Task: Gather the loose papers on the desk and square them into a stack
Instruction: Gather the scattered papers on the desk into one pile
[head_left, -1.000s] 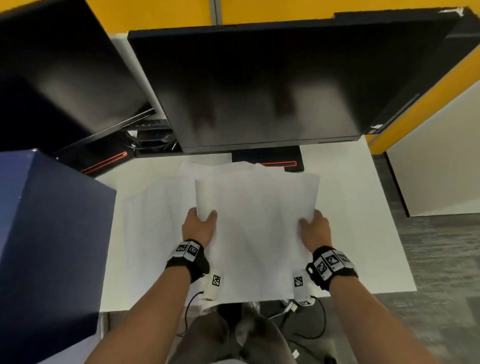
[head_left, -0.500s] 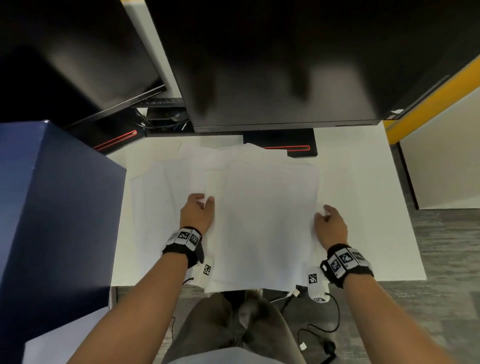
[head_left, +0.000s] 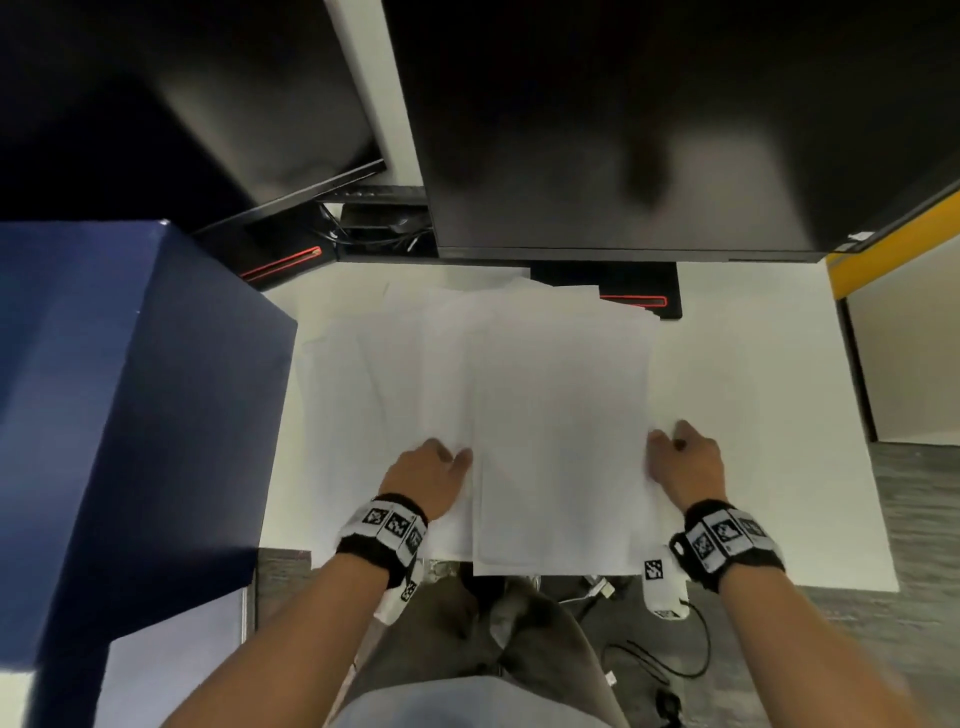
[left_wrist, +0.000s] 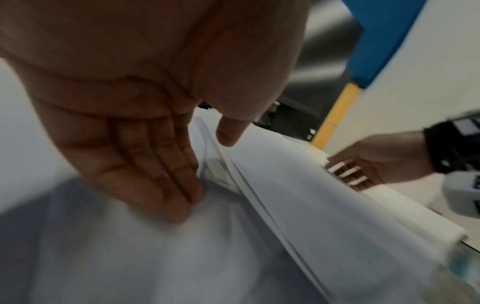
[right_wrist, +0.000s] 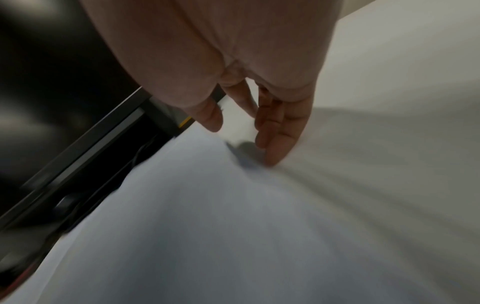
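White desk (head_left: 753, 415) bears fanned papers (head_left: 561, 415) between two hands.

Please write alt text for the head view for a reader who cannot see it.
Two hands, the left hand and the right hand, flank a pile of white papers on a white desk; sheets still fan out leftward. Dark monitors hang behind.
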